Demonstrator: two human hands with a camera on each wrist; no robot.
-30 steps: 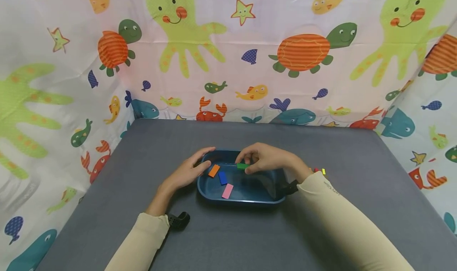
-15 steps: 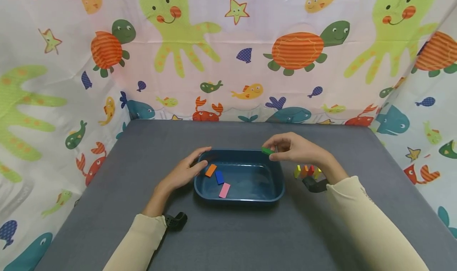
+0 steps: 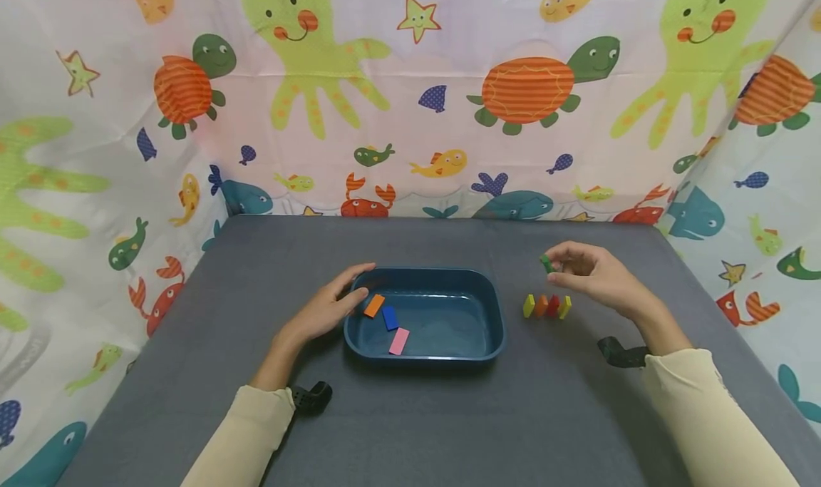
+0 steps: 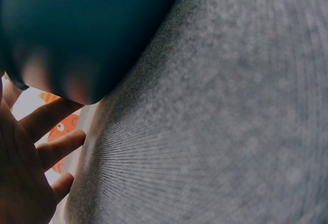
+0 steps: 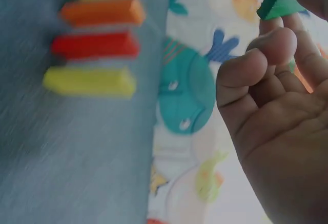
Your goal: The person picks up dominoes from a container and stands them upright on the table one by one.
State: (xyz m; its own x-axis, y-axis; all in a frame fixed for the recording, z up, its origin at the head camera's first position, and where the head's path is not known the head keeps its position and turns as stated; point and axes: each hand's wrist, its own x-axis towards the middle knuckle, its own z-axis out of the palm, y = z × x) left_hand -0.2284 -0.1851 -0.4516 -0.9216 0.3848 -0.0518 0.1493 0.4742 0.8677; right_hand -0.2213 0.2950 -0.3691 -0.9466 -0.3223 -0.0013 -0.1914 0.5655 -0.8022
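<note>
My left hand [image 3: 328, 304] rests at the left end of a blue plastic tub [image 3: 423, 359], thumb over its rim and index finger at the back corner. In the left wrist view its other fingers [image 4: 61, 149] are straight and spread beside the tub's outer wall [image 4: 92, 34]. Right of the tub, my right hand [image 3: 593, 273] pinches a green domino block [image 3: 546, 264] between thumb and fingertips, above the table. The same green block [image 5: 279, 4] shows at the fingertips in the right wrist view. Below that hand, yellow, orange and red blocks [image 3: 554, 306] stand in a short row.
Inside the tub, towards its left side, lie an orange block [image 3: 375, 306], a blue block [image 3: 390, 318] and a pink block [image 3: 399, 341]. A grey cloth [image 3: 410, 430] covers the table. Behind it hangs a curtain [image 3: 410, 130] printed with sea animals.
My right hand has carried the green block out from over the tub to the right, beyond the standing row, which has come into full view. The left hand has stayed at the tub.
</note>
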